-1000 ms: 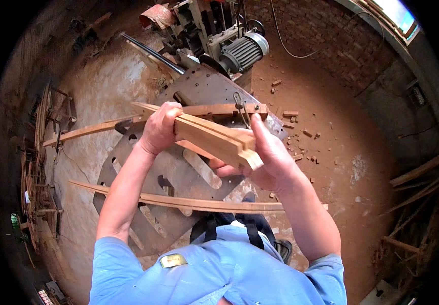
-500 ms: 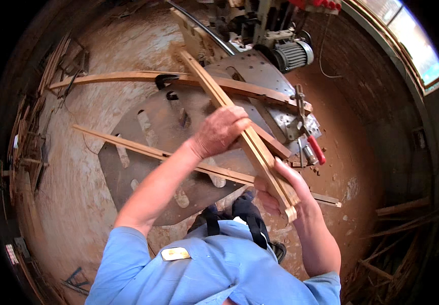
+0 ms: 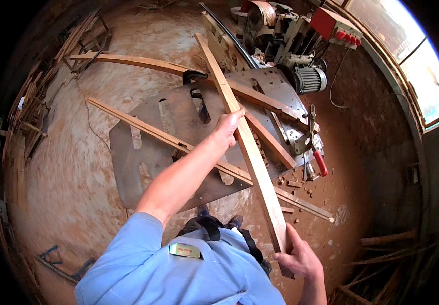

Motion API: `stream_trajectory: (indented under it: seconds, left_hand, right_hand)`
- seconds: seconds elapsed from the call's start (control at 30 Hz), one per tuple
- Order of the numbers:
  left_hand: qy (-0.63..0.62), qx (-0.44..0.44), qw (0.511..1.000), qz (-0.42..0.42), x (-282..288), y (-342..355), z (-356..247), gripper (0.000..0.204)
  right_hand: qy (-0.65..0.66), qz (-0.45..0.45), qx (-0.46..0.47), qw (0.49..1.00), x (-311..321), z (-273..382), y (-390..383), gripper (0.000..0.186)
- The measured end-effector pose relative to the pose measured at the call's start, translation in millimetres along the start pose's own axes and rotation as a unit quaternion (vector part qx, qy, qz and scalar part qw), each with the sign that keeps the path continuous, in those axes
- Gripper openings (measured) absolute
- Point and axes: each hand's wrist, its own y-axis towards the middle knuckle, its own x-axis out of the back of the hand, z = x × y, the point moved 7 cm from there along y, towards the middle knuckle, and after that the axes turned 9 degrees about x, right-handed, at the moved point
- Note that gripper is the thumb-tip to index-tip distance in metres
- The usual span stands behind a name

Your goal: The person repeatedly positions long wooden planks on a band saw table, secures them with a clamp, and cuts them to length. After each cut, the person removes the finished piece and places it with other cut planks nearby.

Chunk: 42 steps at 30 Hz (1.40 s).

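Both my hands hold a long pale wooden strip [image 3: 256,165] slantwise above the metal machine table [image 3: 143,147]. My left hand [image 3: 228,128] is closed round its middle. Near its close end, my right hand [image 3: 300,258] grips it between thumb and fingers. The strip's smooth broad face is turned up, and its far end reaches past the table toward an upright board. Below it, a grooved wooden strip [image 3: 133,122] lies across the table, overhanging both sides. A short reddish wooden bar [image 3: 270,140] lies right of my left hand.
A long curved wooden piece [image 3: 138,62] crosses the table's far side, by a black clamp [image 3: 194,76]. At the right edge is a toggle clamp with a red handle [image 3: 320,163]. A motor [image 3: 311,80] and red switch box [image 3: 336,28] stand beyond. Offcuts [image 3: 294,183] litter the floor.
The held strip has turned over from its grooved side to a smooth face. My right hand has come down toward me with its close end. The whole view has shifted a little.
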Motion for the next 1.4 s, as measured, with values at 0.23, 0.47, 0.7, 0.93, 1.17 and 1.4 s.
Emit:
stream_trajectory:
  seconds: [0.23, 0.47, 0.7, 0.93, 1.17, 1.4]
  left_hand:
    - [0.009, -0.135, 0.989, 0.067, -52.0, -45.1, -45.1, 0.03]
    - [0.225, -0.384, 0.896, -0.014, -61.2, -150.7, -169.8, 0.027]
    - [0.353, -0.259, 0.899, 0.024, 32.7, -250.1, -148.3, 0.044]
    - [0.655, -0.381, 0.652, -0.013, 67.2, -261.5, -121.1, 0.062]
    - [0.734, -0.609, 0.292, -0.078, 43.5, -228.4, -129.4, 0.062]
    - [0.656, -0.718, 0.229, -0.038, -75.7, -160.5, -97.8, 0.06]
  right_hand:
    - [-0.249, -0.133, 0.152, 0.947, 7.7, -34.1, 22.1, 0.093]
    - [-0.189, -0.09, 0.29, 0.934, -0.2, 3.0, 116.3, 0.074]
    - [0.111, -0.227, 0.467, 0.848, 157.2, 142.5, 129.9, 0.058]
    - [0.463, -0.292, 0.471, 0.692, 287.2, 202.0, 143.2, 0.083]
    - [0.616, -0.513, 0.27, 0.533, 297.5, 31.1, 126.0, 0.075]
    - [0.731, -0.4, 0.378, 0.403, 296.7, -13.3, 122.5, 0.08]
